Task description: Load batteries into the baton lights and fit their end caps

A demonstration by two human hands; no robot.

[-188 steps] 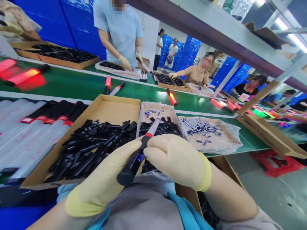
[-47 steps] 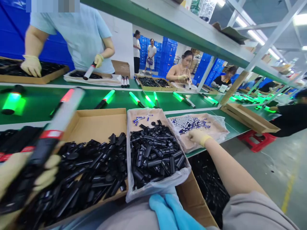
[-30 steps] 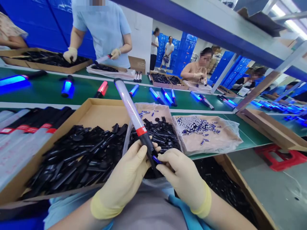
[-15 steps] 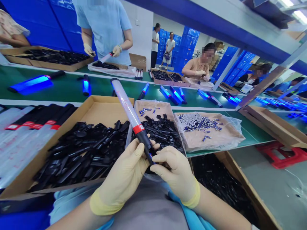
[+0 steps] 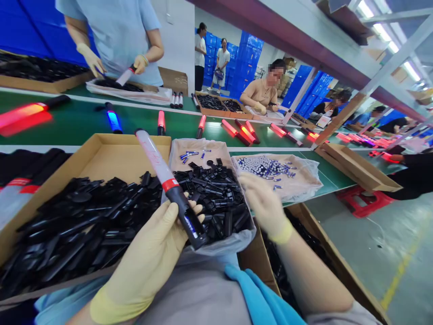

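Observation:
My gloved left hand (image 5: 165,225) is wrapped round the black handle of a light wand (image 5: 157,162). The wand has a clear tube and a red band, is unlit, and tilts away to the upper left. An open battery slot near the handle's end shows a blue battery (image 5: 190,222) inside. My gloved right hand (image 5: 262,198) is off the wand, blurred, over the right edge of the lined tray of black parts (image 5: 219,198). It is near the tray of batteries (image 5: 301,180); its fingers are too smeared to read.
A cardboard box of black plastic pieces (image 5: 84,225) sits left, beside finished-looking wands (image 5: 30,180). Across the front runs a green conveyor (image 5: 135,119) with red-lit wands (image 5: 237,131) and one blue-lit wand (image 5: 113,118). Co-workers sit beyond. A red stool (image 5: 360,201) stands right.
My right hand has left the wand's handle and moved up and right toward the batteries. My left hand still holds the wand. Most lit wands on the conveyor went from blue to red.

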